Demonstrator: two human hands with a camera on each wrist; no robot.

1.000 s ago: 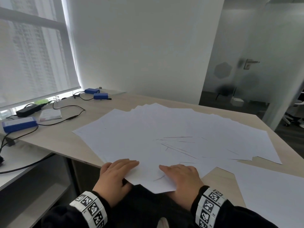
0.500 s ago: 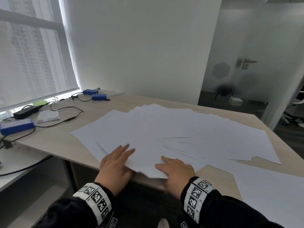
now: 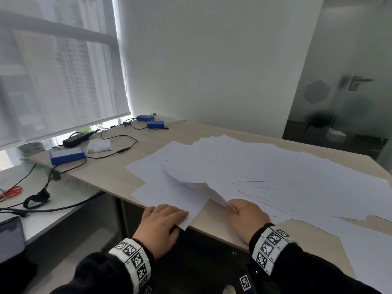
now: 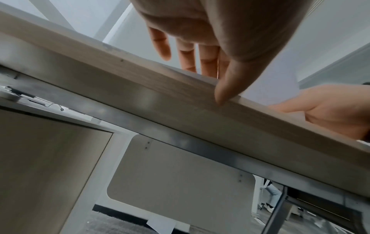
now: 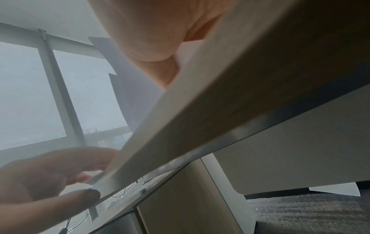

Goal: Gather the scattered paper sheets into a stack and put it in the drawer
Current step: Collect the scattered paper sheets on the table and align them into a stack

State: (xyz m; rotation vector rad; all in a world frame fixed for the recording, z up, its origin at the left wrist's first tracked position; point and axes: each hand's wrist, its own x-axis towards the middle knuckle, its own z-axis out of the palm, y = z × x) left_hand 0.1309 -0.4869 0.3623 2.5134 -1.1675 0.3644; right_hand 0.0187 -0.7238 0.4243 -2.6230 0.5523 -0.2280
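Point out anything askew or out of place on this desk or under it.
The white paper sheets lie fanned unevenly across the light wooden desk, and one corner by the left hand overhangs the front edge. The right hand lifts a bent bundle. One white sheet on the carpet lies under the desk.

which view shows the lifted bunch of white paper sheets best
The head view: the lifted bunch of white paper sheets curls up off the light wooden desk, its corner pinched by the right hand. The right wrist view shows only its shaded underside; the left wrist view shows just a pale patch above the desk edge.
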